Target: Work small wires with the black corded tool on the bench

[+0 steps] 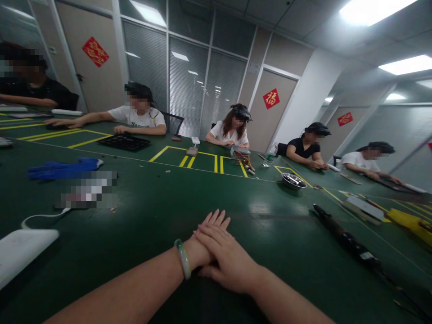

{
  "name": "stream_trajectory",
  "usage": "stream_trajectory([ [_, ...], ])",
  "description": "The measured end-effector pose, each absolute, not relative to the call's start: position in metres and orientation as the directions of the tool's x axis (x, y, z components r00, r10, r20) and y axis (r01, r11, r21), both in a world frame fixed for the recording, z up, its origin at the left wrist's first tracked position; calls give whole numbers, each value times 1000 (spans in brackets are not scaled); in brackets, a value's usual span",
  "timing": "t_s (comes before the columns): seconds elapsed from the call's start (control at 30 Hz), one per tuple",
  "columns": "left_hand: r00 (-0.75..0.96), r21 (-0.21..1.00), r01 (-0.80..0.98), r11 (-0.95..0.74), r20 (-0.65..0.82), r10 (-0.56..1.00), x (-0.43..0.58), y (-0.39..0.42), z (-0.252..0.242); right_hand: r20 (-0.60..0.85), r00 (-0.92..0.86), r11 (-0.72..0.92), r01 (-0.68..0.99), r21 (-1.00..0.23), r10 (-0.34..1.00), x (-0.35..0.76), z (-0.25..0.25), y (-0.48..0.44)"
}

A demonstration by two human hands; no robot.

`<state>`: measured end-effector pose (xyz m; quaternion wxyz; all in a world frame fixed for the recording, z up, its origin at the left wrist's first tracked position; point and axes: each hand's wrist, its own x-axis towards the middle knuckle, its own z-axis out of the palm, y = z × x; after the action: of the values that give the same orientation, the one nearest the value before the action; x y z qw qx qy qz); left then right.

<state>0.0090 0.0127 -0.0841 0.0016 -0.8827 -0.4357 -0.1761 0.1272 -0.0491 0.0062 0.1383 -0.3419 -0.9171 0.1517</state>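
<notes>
My two hands rest flat on the green table mat (162, 211) in front of me, one over the other. My right hand (226, 261) lies on top, fingers stretched out, a ring on one finger. My left hand (211, 225) is underneath, only its fingertips and wrist showing, with a pale green bangle (183, 258) on the wrist. Neither hand holds anything. The nearest thing is a black electric screwdriver (347, 238) lying to the right.
A white box (23, 252) with a cable lies at the near left, blue gloves (64, 168) beyond it. A metal bowl (293, 181), a water bottle (270, 155), a black tray (124, 142) and a yellow tool (410, 222) sit on the table. Several people sit along the far side.
</notes>
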Motion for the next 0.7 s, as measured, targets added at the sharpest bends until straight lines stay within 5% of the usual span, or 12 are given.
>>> stream_trajectory([
  [0.2, 751, -98, 652, -752, 215, 624, 1, 15, -85, 132, -731, 699, 559, -446, 669, 148, 9, -43],
  [0.7, 718, -153, 693, -704, 224, 658, 0, 12, -81, 111, -719, 670, 565, -483, 686, 148, 11, -45],
])
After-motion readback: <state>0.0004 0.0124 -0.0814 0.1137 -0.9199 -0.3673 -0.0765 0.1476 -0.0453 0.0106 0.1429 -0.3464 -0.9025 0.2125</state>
